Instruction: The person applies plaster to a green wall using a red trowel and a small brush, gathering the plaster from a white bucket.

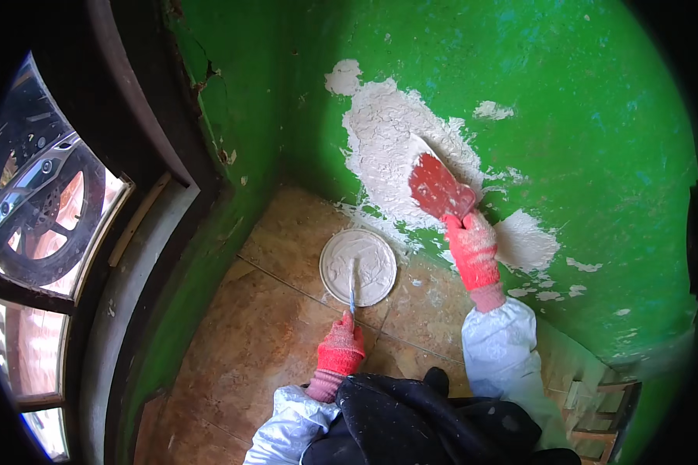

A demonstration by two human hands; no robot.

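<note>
My right hand (473,248), in a red glove, grips a wide red putty knife (442,186) smeared with white, its blade over a rough white patch (380,139) on the green wall (589,139). My left hand (339,345), also gloved in red, is closed round the handle of a narrow tool (352,287) whose pale end rests in a round lid or shallow container (337,260) of white paste. That container is near the foot of the wall, over the tiled floor (256,310).
At the left is a dark frame (85,349) with panes, and through one shows a motorbike wheel (62,217). The cracked green side wall (233,93) meets the patched wall in a corner. A wooden slatted object (601,422) stands at the lower right. My dark-clothed legs fill the bottom edge.
</note>
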